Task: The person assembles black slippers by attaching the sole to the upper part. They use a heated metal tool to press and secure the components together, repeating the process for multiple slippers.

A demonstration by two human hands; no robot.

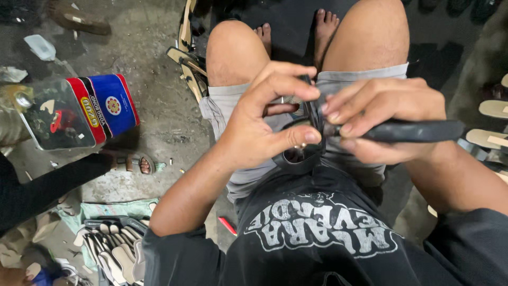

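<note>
Rect. tin w/ red, blue & yellow label, clear lid, on floor at left

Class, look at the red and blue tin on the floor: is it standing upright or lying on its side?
Lying on its side. The tin shows its long red and blue wall facing up, with one end turned toward the left.

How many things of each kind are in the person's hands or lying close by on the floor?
Black strap pieces held by the left hand and right hand: 1 black strap
Tins on the floor: 1 red and blue tin
Small red sticks by the knee: 1 red stick
Stacks of pale sole cutouts, bottom left: 1 stack
Total: 4
</note>
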